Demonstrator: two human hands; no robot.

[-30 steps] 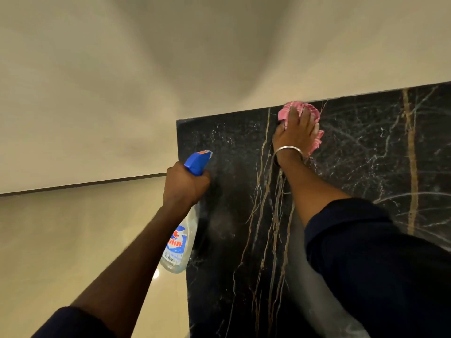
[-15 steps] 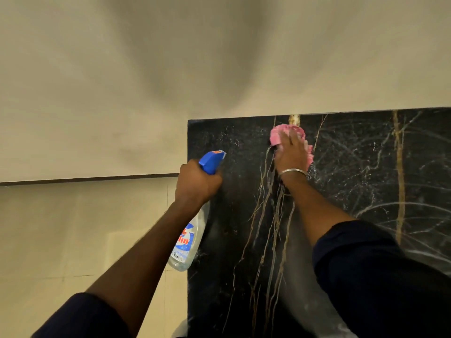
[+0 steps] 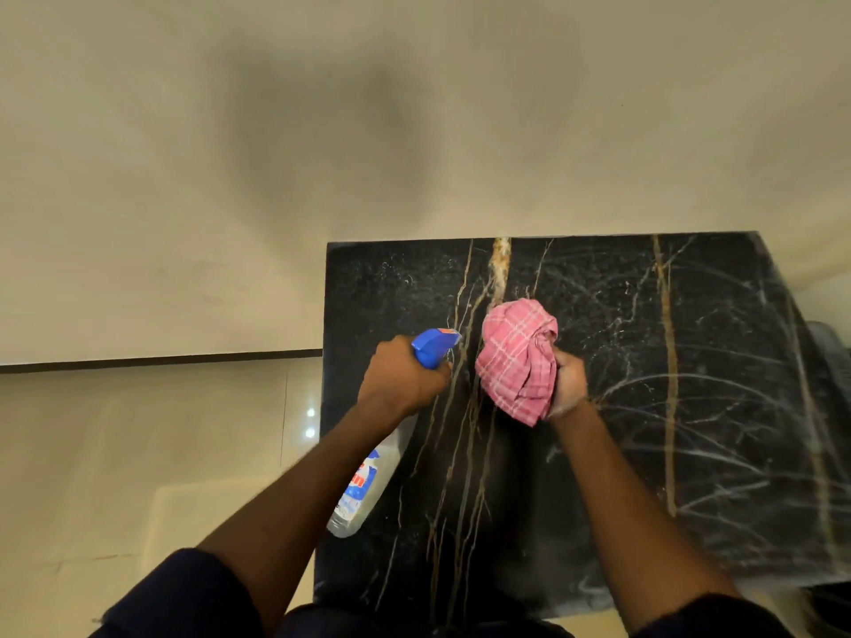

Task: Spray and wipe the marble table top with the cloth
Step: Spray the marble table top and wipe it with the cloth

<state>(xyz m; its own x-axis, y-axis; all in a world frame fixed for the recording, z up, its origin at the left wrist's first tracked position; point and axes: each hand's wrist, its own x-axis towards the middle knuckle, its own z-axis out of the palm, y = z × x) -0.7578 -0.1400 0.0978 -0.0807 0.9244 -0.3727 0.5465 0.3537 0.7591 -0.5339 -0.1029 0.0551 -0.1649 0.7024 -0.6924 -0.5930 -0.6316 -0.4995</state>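
The spray bottle (image 3: 368, 472) is clenched in the left hand (image 3: 401, 377), nozzle aimed over the tabletop (image 3: 644, 407); the cloth (image 3: 518, 359) is bunched in the right hand (image 3: 568, 384), lifted clear for spraying.

A: How was the scene lit?
B: Dimly and warmly; a soft shadow darkened the wall (image 3: 322, 131) above both hands, and two glints marked the floor (image 3: 138, 453) left of the left hand (image 3: 403, 382).
A: Sharpness?
B: Slightly soft; edges bowed by the wide lens.
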